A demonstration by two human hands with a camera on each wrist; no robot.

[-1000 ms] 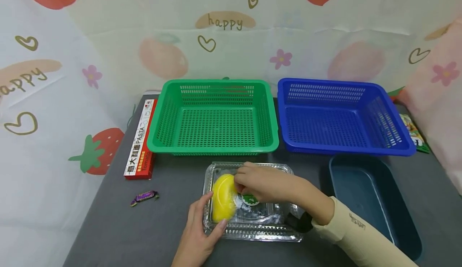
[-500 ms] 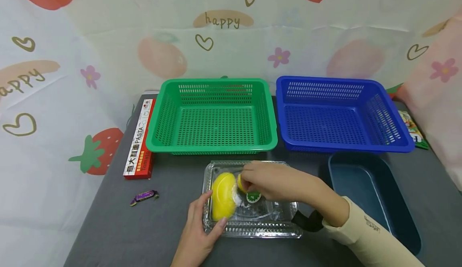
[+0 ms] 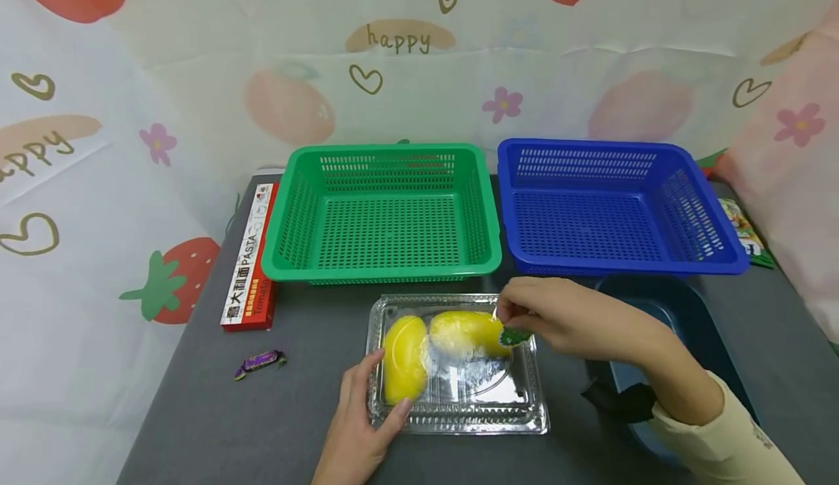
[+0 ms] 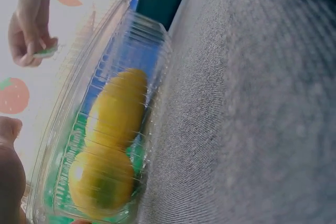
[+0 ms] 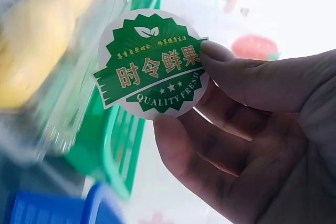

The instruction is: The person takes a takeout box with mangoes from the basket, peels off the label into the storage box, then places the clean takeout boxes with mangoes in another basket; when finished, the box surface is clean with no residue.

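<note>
In the head view a clear plastic fruit box (image 3: 459, 418) lies lidded on the grey table with two yellow mangoes inside, one upright mango (image 3: 404, 361) at left and one crosswise mango (image 3: 462, 330). My left hand (image 3: 360, 408) holds the box's near left corner, thumb along the front edge and fingers along the left side. Above the box's right end, my right hand (image 3: 564, 317) pinches a round green and white sticker (image 5: 152, 64) between thumb and fingertips. The right wrist view shows its face, printed "QUALITY FRESH". It appears apart from the lid in the left wrist view.
Behind the box stand a green basket (image 3: 387, 274) and a blue basket (image 3: 623, 263). A dark teal tray (image 3: 711, 339) lies under the right forearm. At left are a pasta box (image 3: 249, 259) and a purple-wrapped candy (image 3: 260, 361); a snack packet (image 3: 747, 230) is at far right.
My right hand has moved right with the sticker, from over the middle of the box to its right end, uncovering the crosswise mango. My left hand has stayed at its corner.
</note>
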